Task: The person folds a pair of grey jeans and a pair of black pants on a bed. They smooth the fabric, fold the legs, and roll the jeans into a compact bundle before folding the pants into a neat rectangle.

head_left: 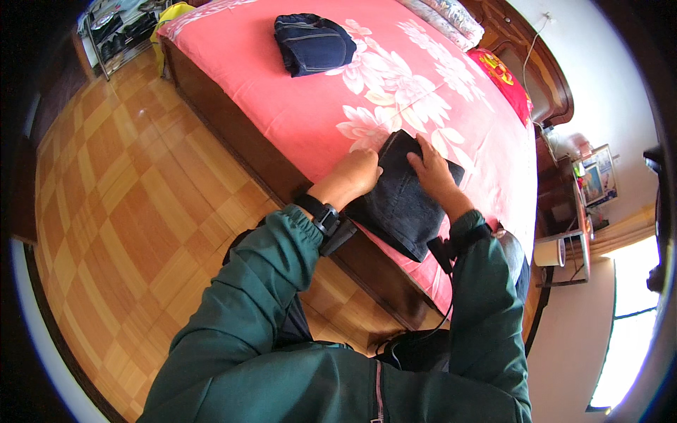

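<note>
A folded black denim garment [404,203] lies on the pink floral bedspread [296,127] near the bed's edge. My left hand [362,169] has its fingers curled at the garment's upper left edge; the fingertips are partly hidden, and it seems to grip the cloth. My right hand [431,166] rests on the garment's upper part with thumb and fingers spread. Farther up the bed sits a folded dark blue denim garment [314,45], apart from both hands.
The bed's dark wooden side board [227,132] runs diagonally above a parquet floor [137,211]. Rolled floral bedding [449,24] and a red pillow [500,79] lie by the carved headboard [550,90]. A rack [119,37] holding shoes stands at the far left.
</note>
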A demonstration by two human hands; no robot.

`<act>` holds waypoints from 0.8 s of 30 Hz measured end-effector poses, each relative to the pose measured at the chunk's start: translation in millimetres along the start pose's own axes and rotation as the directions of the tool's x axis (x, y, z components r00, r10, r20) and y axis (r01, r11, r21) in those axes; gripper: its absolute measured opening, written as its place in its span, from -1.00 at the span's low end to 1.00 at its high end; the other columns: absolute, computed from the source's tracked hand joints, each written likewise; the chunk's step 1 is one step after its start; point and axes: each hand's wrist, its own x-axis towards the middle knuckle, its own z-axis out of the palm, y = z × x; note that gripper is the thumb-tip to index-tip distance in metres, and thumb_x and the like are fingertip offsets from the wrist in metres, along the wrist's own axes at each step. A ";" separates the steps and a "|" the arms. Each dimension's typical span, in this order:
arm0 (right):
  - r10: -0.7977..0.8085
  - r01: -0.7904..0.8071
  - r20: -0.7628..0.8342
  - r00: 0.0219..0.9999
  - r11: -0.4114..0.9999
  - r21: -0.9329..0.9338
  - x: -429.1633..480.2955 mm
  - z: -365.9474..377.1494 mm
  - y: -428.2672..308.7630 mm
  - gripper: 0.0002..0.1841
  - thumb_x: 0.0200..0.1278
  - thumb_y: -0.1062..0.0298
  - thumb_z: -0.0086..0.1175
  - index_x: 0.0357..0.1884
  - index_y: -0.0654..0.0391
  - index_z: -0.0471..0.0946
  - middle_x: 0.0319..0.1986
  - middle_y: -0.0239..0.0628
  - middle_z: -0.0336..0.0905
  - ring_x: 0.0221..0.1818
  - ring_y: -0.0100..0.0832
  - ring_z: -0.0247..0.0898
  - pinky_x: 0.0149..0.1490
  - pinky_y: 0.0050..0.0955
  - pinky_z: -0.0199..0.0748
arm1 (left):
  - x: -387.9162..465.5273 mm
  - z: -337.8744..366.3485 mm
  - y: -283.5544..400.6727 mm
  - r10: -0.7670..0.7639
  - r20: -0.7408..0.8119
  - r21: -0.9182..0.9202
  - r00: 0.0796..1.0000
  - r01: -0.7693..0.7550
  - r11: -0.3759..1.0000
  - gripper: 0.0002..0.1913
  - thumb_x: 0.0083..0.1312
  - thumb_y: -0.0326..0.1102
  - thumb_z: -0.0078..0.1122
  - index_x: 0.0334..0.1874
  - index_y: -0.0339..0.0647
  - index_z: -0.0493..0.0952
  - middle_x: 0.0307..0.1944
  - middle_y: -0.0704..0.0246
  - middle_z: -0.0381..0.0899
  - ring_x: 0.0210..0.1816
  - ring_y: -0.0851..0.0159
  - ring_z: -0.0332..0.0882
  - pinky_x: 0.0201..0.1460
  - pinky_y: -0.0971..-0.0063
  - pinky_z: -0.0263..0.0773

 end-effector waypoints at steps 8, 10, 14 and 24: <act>0.164 -0.184 0.155 0.974 0.976 0.120 53.4 10.9 7.3 -0.58 0.32 0.06 0.14 -0.13 0.31 0.64 -0.26 0.09 0.67 -0.16 -0.01 0.62 -0.03 -0.16 0.51 | 0.0 4.1 -1.9 0.069 -0.072 -0.016 0.995 -0.070 0.997 -0.69 0.29 -0.26 0.25 -0.13 -0.45 0.62 -0.17 -0.12 0.65 -0.11 -0.20 0.63 -0.01 0.03 0.52; 0.161 -0.182 0.193 0.968 0.979 0.094 59.3 4.8 9.6 -0.57 0.31 0.04 0.16 -0.18 0.32 0.64 -0.31 0.07 0.67 -0.22 -0.06 0.62 -0.08 -0.18 0.51 | 0.0 6.4 -3.2 0.054 -0.027 -0.026 0.998 -0.055 0.998 -0.69 0.29 -0.29 0.25 -0.09 -0.44 0.61 -0.18 -0.11 0.65 -0.12 -0.19 0.64 -0.03 0.02 0.52; 0.180 -0.232 0.299 0.937 0.961 0.148 63.4 5.9 16.7 -0.58 0.31 0.04 0.16 -0.20 0.31 0.64 -0.34 0.04 0.68 -0.25 -0.12 0.62 -0.11 -0.19 0.51 | -0.2 7.5 -4.4 0.105 -0.051 -0.108 0.993 -0.110 0.988 -0.64 0.27 -0.36 0.23 0.05 -0.44 0.52 -0.26 -0.08 0.65 -0.16 -0.17 0.65 -0.07 0.01 0.52; 0.035 -0.044 0.271 0.962 0.999 0.029 64.7 25.5 26.5 -0.66 0.40 0.16 0.04 -0.19 0.30 0.59 -0.33 -0.02 0.61 -0.24 -0.10 0.53 -0.09 -0.19 0.47 | -22.0 -11.9 -10.3 0.218 0.077 -0.069 0.973 -0.213 0.975 -0.57 0.28 -0.28 0.24 0.03 -0.58 0.46 -0.15 -0.20 0.62 -0.05 -0.21 0.63 -0.01 0.04 0.54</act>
